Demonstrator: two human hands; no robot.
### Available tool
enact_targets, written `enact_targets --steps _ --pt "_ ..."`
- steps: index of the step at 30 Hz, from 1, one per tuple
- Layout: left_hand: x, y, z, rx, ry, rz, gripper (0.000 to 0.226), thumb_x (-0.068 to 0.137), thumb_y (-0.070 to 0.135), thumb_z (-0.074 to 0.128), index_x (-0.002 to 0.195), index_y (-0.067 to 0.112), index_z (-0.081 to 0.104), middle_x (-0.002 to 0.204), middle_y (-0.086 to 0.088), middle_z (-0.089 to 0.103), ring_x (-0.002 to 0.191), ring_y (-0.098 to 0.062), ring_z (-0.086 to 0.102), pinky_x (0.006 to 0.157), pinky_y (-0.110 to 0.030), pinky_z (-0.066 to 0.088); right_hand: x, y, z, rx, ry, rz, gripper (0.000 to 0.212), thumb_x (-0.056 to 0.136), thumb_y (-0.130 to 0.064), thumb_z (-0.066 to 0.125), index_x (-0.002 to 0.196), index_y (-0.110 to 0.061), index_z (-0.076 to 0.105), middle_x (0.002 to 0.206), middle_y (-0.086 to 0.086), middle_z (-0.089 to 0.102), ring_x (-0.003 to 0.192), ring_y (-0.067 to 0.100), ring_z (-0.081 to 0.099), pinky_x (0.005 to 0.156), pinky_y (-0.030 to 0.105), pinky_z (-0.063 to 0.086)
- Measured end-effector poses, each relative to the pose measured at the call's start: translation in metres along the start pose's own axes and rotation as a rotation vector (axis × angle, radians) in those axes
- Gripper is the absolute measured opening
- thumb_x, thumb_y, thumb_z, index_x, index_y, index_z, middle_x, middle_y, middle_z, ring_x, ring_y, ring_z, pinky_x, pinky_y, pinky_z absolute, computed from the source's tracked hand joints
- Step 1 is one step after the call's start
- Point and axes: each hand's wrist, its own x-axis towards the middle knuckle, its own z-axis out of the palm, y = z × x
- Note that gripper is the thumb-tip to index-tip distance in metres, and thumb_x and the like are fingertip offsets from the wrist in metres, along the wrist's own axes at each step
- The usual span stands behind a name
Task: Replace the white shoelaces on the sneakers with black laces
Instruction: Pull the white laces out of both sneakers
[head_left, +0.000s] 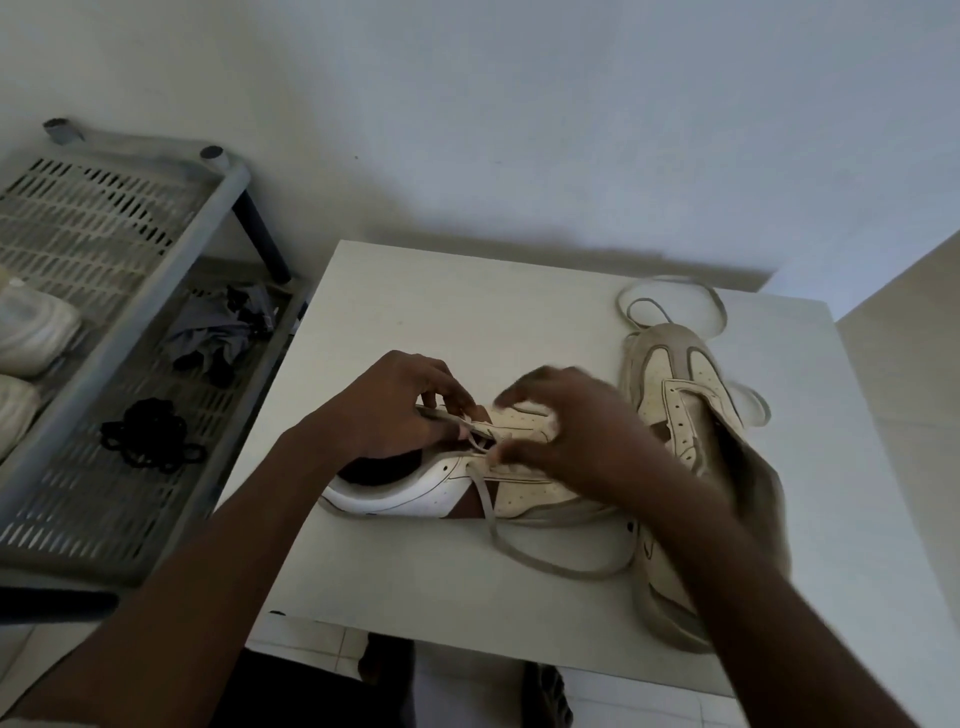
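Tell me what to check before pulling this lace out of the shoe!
1. Grip: the left hand pinches the pale flat shoelace at the eyelets: ok.
2. Hold: the right hand steadies the cream-and-white leather sneaker lying on its side: cannot tell, blurred.
3. Slack: the shoelace tail lies loose on the white square table: ok.
4. Spares: the tangled black laces wait on the grey slotted plastic rack: ok.
5. Other shoe: the second cream leather sneaker fully unlaced: cannot tell, an arm hides part.
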Motion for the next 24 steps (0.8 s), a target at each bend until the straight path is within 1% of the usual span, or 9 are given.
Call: enact_targets --steps 2,5,8,10,13,17,19,21,24 --pt "0.000 -0.001 0.000 0.010 -0.008 0.005 0.028 0.070 0.018 0.082 0.084 0.040 0.072 0.083 0.015 0.067 0.078 -0.004 0.059 0.067 -0.009 0.039 0.004 -0.014 0.022 -0.143 -0.006 -0.067 0.025 0.083 -0.043 0.070 0.104 -0.030 0.069 0.111 -0.010 0.060 0.102 0.014 0.056 0.085 0.030 0.041" --pt "-0.002 -0.002 0.000 -0.011 -0.012 0.002 0.028 0.070 0.019 0.082 0.083 0.041 0.071 0.083 0.016 0.067 0.078 -0.003 0.060 0.067 -0.011 0.041 0.005 -0.011 0.030 -0.145 0.045 -0.053 0.008 0.087 -0.029 0.066 0.094 -0.030 0.071 0.098 -0.008 0.059 0.090 0.017 0.059 0.075 0.029 0.041" --pt "-0.002 -0.003 0.000 -0.024 -0.007 -0.008 0.024 0.072 0.022 0.082 0.085 0.039 0.072 0.086 0.016 0.067 0.079 -0.005 0.060 0.069 -0.016 0.045 0.005 0.001 0.012 -0.126 0.061 -0.047 0.012 0.088 -0.020 0.061 0.086 -0.029 0.069 0.092 -0.010 0.060 0.083 0.011 0.058 0.076 0.028 0.041" --pt "-0.002 -0.004 -0.001 -0.018 -0.006 -0.004 0.023 0.073 0.021 0.081 0.087 0.038 0.073 0.086 0.015 0.067 0.079 -0.004 0.060 0.068 -0.012 0.042 0.005 0.010 -0.002 -0.061 0.070 -0.070 0.015 0.092 -0.018 0.058 0.085 -0.031 0.062 0.091 -0.011 0.060 0.079 0.007 0.055 0.076 0.028 0.042" --pt "-0.002 -0.004 0.000 -0.033 0.009 -0.006 0.023 0.073 0.019 0.081 0.090 0.033 0.074 0.086 0.015 0.068 0.078 -0.004 0.060 0.066 -0.007 0.039 0.003 0.018 -0.003 -0.028 0.113 -0.075 0.019 0.094 -0.012 0.053 0.085 -0.028 0.051 0.090 -0.009 0.055 0.075 0.011 0.051 0.065 0.028 0.039" --pt "-0.002 -0.007 0.000 -0.036 0.021 -0.002 0.025 0.071 0.015 0.082 0.088 0.031 0.074 0.083 0.015 0.068 0.075 -0.005 0.060 0.067 -0.010 0.041 0.004 0.053 -0.026 0.070 0.676 0.244 0.021 0.086 0.007 0.046 0.097 -0.008 0.058 0.094 0.009 0.058 0.084 0.029 0.053 0.067 0.026 0.029" --pt "-0.002 -0.008 0.001 -0.012 0.014 0.007 0.025 0.070 0.014 0.083 0.089 0.027 0.075 0.082 0.016 0.067 0.075 -0.006 0.060 0.068 -0.009 0.041 0.002 0.068 -0.046 0.203 0.856 0.371 0.019 0.089 0.002 0.042 0.092 -0.010 0.056 0.094 0.017 0.060 0.080 0.025 0.049 0.067 0.022 0.027" --pt "-0.003 -0.006 0.001 -0.015 0.015 0.017 0.025 0.070 0.014 0.083 0.089 0.027 0.075 0.081 0.016 0.066 0.075 -0.006 0.059 0.068 -0.007 0.040 0.001 0.062 -0.042 0.320 0.745 0.297 0.020 0.091 -0.009 0.046 0.083 -0.026 0.052 0.094 0.011 0.061 0.076 0.020 0.051 0.064 0.024 0.034" --pt "-0.002 -0.005 -0.001 -0.021 0.014 0.007 0.026 0.070 0.013 0.083 0.089 0.028 0.075 0.083 0.016 0.067 0.076 -0.001 0.060 0.068 -0.007 0.041 0.000 0.023 -0.008 0.305 0.301 0.054 0.016 0.088 -0.024 0.066 0.095 -0.035 0.057 0.107 -0.007 0.060 0.086 0.002 0.058 0.070 0.013 0.043"
